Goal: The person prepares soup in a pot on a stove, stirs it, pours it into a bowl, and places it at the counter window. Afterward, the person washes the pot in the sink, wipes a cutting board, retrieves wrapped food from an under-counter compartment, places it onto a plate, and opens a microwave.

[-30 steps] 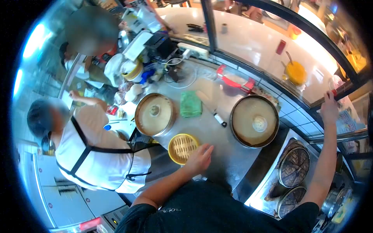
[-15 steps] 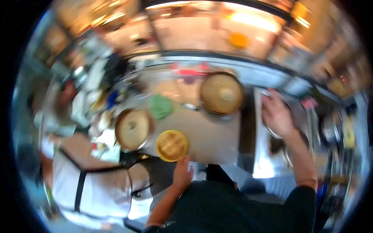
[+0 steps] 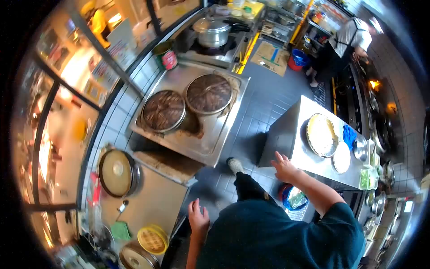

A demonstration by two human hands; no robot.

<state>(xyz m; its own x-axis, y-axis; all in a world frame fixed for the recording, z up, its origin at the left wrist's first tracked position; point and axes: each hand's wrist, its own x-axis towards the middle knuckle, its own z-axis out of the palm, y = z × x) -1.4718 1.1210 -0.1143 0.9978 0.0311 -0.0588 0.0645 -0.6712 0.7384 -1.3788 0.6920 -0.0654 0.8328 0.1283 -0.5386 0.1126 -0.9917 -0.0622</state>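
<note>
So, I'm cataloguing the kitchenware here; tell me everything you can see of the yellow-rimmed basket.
The yellow-rimmed basket is round and shallow, its rim plastic-looking, its inside tan and slatted. It sits upright on the counter, near the edge, beside a larger round container and close to a green cloth. Whether it touches the container is unclear. The left hand is apart from it.

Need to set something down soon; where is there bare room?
The widest patch is on the left counter, between the round pan, green cloth, yellow-rimmed basket and the counter's right edge. A smaller one: the right bench's corner near the right hand, beside the large round tray. Crowded: that bench's right side, with white plate, blue cloth and metal bowl.
</note>
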